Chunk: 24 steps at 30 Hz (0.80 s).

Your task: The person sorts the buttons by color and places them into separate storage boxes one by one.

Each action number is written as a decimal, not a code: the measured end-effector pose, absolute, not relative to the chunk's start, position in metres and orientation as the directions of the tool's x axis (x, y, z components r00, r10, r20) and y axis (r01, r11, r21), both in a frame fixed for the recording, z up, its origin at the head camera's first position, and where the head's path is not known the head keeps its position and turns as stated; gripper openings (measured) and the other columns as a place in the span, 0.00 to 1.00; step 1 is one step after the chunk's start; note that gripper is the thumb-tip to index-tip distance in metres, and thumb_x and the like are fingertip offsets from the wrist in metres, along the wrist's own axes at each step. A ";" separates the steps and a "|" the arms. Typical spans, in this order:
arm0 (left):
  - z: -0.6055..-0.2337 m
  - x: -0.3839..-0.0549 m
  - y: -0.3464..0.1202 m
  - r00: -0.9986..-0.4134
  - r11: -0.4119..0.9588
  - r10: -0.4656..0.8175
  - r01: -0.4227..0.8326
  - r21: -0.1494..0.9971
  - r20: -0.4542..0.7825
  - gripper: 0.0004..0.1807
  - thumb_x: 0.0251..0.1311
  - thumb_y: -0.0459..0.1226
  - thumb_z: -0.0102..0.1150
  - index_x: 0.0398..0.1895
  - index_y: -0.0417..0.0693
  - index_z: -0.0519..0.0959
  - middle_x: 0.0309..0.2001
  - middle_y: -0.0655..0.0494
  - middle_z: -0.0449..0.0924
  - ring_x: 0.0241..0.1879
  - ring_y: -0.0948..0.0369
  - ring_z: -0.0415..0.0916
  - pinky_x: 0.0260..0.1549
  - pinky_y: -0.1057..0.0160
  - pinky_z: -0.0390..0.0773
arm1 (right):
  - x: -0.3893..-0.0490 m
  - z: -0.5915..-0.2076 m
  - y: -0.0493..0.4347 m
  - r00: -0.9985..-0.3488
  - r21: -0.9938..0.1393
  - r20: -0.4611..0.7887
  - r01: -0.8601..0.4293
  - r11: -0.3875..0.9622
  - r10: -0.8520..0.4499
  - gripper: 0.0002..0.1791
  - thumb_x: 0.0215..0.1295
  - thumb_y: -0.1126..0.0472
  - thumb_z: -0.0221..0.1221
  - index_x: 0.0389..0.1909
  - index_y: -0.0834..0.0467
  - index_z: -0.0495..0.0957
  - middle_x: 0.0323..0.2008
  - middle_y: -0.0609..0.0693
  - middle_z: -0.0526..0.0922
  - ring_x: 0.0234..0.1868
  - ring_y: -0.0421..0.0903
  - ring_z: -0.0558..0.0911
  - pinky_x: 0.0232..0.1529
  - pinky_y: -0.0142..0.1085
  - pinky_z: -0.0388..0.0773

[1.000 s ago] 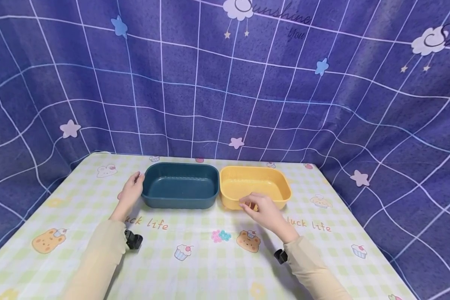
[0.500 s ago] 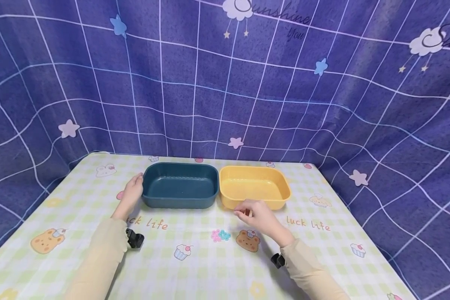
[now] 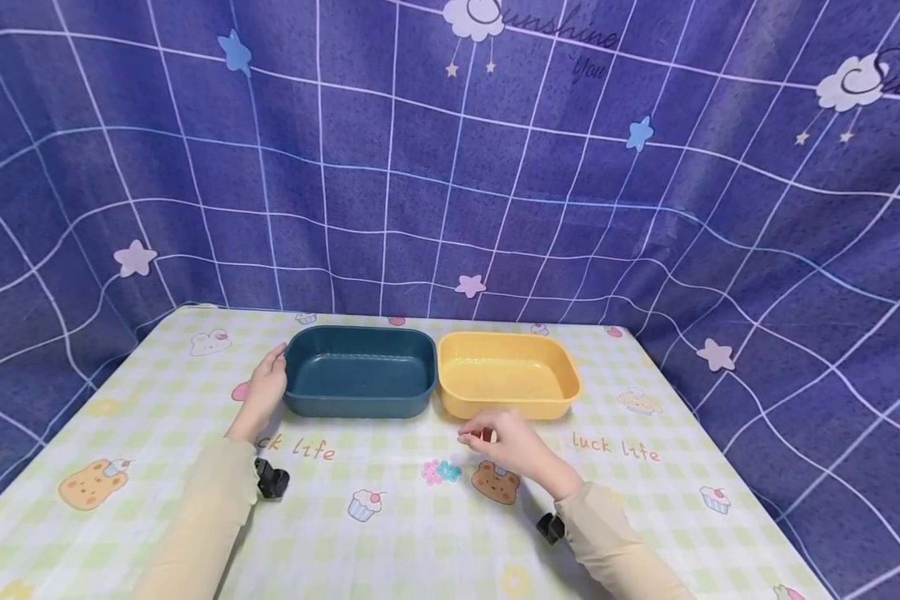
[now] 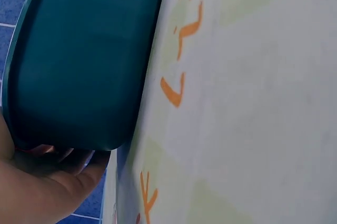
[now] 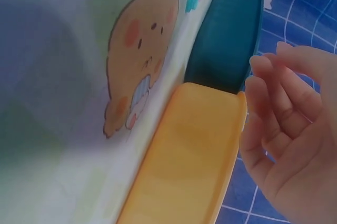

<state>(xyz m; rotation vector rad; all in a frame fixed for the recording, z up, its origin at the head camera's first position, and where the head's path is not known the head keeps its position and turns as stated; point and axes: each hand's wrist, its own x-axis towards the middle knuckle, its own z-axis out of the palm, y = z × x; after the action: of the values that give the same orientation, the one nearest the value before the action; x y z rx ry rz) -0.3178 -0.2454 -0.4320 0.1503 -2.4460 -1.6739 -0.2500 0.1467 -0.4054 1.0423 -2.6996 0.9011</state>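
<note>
My left hand (image 3: 265, 385) is at the left end of a dark teal plastic bin (image 3: 356, 407). In the left wrist view its fingers curl round the outside of that end, with the thumb by the rim. My right hand (image 3: 512, 442) hovers in front of a yellow plastic bin (image 3: 547, 409), its fingers loosely curled toward the thumb and nothing visible between them. Left of and nearer than the right fingertips lie small pink flower-shaped pieces (image 3: 431, 472) and light blue ones (image 3: 450, 472) on the tablecloth.
The two bins stand side by side toward the back of a table with a checked, cartoon-printed tablecloth (image 3: 300, 542). Behind it and along both sides hangs a blue gridded curtain (image 3: 420, 208). A small black device (image 3: 272, 480) is strapped to the left wrist.
My right hand has moved from over the yellow bin's front edge toward me and slightly left, closer to the small pieces. The left hand stays at the teal bin's end.
</note>
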 end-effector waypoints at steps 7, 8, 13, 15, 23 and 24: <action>-0.434 -0.318 -0.245 -0.980 0.377 -0.185 -0.005 0.926 0.070 0.28 0.74 0.42 0.21 0.74 0.42 0.46 0.73 0.37 0.44 0.72 0.42 0.39 0.70 0.44 0.44 | -0.251 -0.412 0.146 -0.762 -0.511 0.277 -0.633 0.582 -0.585 0.06 0.61 0.58 0.62 0.35 0.54 0.85 0.27 0.41 0.83 0.26 0.32 0.73 0.26 0.25 0.72; -0.434 -0.318 -0.245 -0.981 0.378 -0.184 -0.006 0.926 0.069 0.28 0.74 0.43 0.20 0.74 0.42 0.45 0.73 0.37 0.44 0.72 0.42 0.39 0.70 0.44 0.44 | -0.251 -0.413 0.146 -0.763 -0.515 0.273 -0.630 0.581 -0.586 0.06 0.61 0.58 0.62 0.34 0.53 0.85 0.27 0.41 0.83 0.26 0.33 0.73 0.26 0.25 0.72; -0.433 -0.318 -0.246 -0.981 0.393 -0.182 -0.007 0.919 0.070 0.28 0.74 0.42 0.20 0.74 0.43 0.45 0.72 0.37 0.44 0.72 0.42 0.40 0.70 0.44 0.44 | -0.252 -0.416 0.146 -0.758 -0.521 0.257 -0.631 0.575 -0.599 0.04 0.60 0.59 0.62 0.33 0.53 0.84 0.28 0.41 0.84 0.26 0.33 0.73 0.27 0.24 0.72; -0.433 -0.318 -0.245 -0.981 0.396 -0.183 -0.012 0.918 0.066 0.28 0.74 0.42 0.20 0.74 0.43 0.45 0.72 0.37 0.44 0.72 0.42 0.40 0.70 0.44 0.44 | -0.252 -0.418 0.146 -0.747 -0.514 0.258 -0.643 0.568 -0.613 0.04 0.60 0.59 0.62 0.32 0.53 0.84 0.28 0.41 0.84 0.26 0.32 0.72 0.26 0.24 0.71; -0.430 -0.318 -0.243 -0.979 0.389 -0.195 -0.027 0.921 0.054 0.28 0.74 0.43 0.20 0.74 0.42 0.45 0.73 0.38 0.43 0.72 0.42 0.38 0.70 0.44 0.43 | -0.252 -0.418 0.146 -0.724 -0.508 0.204 -0.653 0.561 -0.659 0.04 0.59 0.63 0.62 0.32 0.57 0.85 0.28 0.43 0.84 0.25 0.33 0.72 0.28 0.24 0.71; -0.430 -0.318 -0.243 -0.979 0.386 -0.195 -0.027 0.922 0.054 0.28 0.74 0.43 0.20 0.74 0.42 0.45 0.73 0.38 0.43 0.72 0.43 0.38 0.70 0.44 0.44 | -0.253 -0.418 0.146 -0.721 -0.503 0.196 -0.656 0.563 -0.664 0.04 0.59 0.63 0.62 0.32 0.57 0.85 0.28 0.43 0.84 0.25 0.33 0.72 0.29 0.24 0.71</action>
<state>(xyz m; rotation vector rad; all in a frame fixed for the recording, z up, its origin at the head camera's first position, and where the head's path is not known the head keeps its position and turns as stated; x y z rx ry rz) -0.3177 -0.2433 -0.4305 0.2005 -2.4845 -1.6478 -0.2525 0.1459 -0.4180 1.1787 -2.7912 0.8875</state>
